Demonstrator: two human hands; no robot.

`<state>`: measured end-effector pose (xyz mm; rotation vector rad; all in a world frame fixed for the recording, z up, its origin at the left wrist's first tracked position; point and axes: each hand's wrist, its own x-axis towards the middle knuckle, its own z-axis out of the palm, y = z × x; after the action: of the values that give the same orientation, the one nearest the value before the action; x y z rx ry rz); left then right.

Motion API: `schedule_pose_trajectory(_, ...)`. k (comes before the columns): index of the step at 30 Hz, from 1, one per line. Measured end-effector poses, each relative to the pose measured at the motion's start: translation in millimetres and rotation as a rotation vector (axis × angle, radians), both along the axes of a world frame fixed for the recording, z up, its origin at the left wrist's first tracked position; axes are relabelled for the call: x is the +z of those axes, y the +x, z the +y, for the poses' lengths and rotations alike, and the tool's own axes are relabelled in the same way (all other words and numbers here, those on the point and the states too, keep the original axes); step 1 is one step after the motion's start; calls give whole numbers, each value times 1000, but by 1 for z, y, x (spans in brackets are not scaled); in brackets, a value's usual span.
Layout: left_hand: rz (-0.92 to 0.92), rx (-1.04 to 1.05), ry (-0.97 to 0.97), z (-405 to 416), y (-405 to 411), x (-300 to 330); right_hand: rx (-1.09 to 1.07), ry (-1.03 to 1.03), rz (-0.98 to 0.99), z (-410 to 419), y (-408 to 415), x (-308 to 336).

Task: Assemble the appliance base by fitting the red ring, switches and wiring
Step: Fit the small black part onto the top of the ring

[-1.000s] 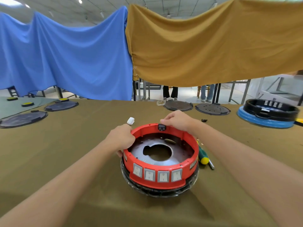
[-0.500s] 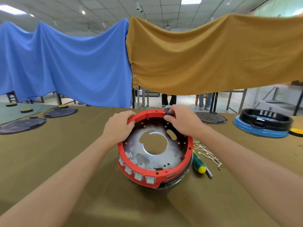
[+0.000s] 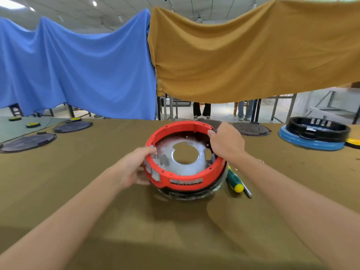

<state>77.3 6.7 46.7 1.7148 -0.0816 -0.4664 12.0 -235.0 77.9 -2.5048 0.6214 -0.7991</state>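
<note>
The round red plastic ring, seated on a dark base shell with a perforated silver metal plate inside it, stood tilted toward the person on the olive-covered bench. The left hand gripped the ring's left side, fingers curled over the rim beside a row of pale rectangular switches set in the outer wall. The right hand pinched a small black part at the far right of the rim; whether that part was a switch was too small to tell. A screwdriver with a green and yellow handle lay on the bench just right of the base.

The step in hand appeared to be seating a switch or fitting in the ring's rim while the other hand steadied the assembly. The next move probably called for firm pressure on that part with the left grip bracing the tilted base, so it neither rolled nor slipped on the cloth.
</note>
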Motion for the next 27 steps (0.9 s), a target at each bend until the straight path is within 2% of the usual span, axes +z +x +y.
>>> schedule_pose_trajectory(3,-71,56,-63,1,9,6,61,159,-47,-6,-2,1)
schedule_pose_trajectory(5,-124,13,-75,9,17,4,118,346,-70,-13,-6,6)
schedule_pose_trajectory(8,-89,-93,-183,16,32,-3,407,786,63,-20,-15,11)
schedule_pose_trajectory(10,-14,-123,-287,15,39,-5,565,926,136,-16,-20,9)
schedule_pose_trajectory(14,93,-184,-501,14,43,-8,449,911,-94,-6,-16,-7)
schedule_pose_trajectory(19,53,-33,-330,13,39,-32,304,1077,-202,4,-10,-37)
schedule_pose_trajectory(23,23,42,-298,6,39,-36,255,1102,-235,7,-7,-49)
schedule_pose_trajectory(27,6,32,-276,1,43,-37,238,1128,-204,1,-7,-52)
